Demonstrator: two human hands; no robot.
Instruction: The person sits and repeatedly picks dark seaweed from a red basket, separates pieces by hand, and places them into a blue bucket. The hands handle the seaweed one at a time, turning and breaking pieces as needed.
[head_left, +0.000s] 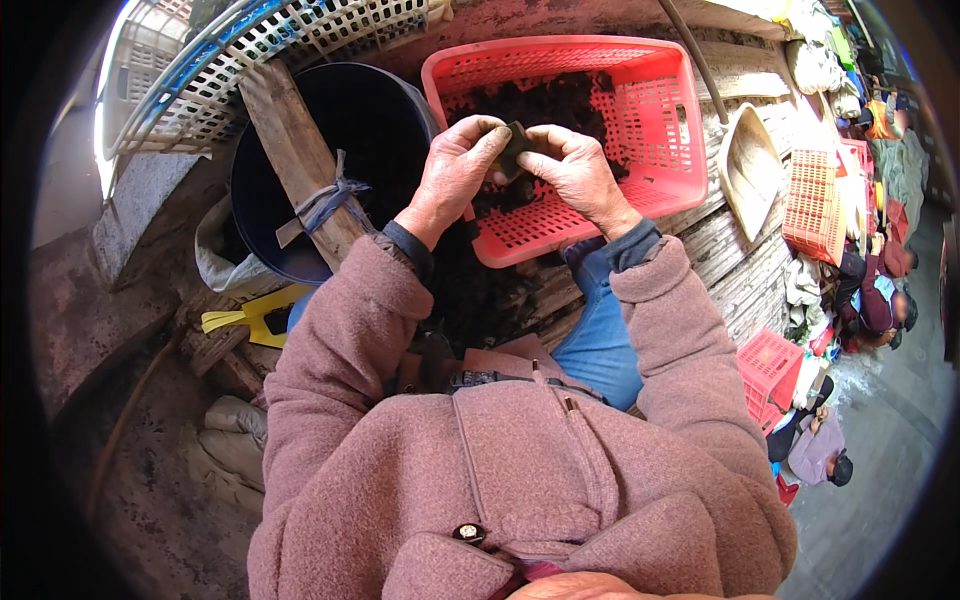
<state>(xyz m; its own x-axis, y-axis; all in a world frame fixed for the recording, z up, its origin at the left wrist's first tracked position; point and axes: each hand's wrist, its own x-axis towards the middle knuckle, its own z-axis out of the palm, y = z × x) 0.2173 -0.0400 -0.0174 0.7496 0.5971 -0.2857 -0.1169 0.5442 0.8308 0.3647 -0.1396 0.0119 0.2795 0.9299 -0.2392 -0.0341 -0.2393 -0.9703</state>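
My left hand pinches a small, flat, dark green-brown piece between thumb and fingers. On its other edge are the thumb and forefinger of my right hand. What the piece is cannot be made out. Both hands hold it above a red perforated plastic basket, where dark, ragged clumps lie. Left of the basket is a large dark-blue tub, its inside in deep shadow. A wooden board lies across the tub, with a strip of cloth tied round it.
A white plastic basket stands at upper left. Near my left elbow is a yellow plastic item. Wooden planks carry a pale scoop-like vessel on the right. Farther right are red crates and several people, one in a lilac top.
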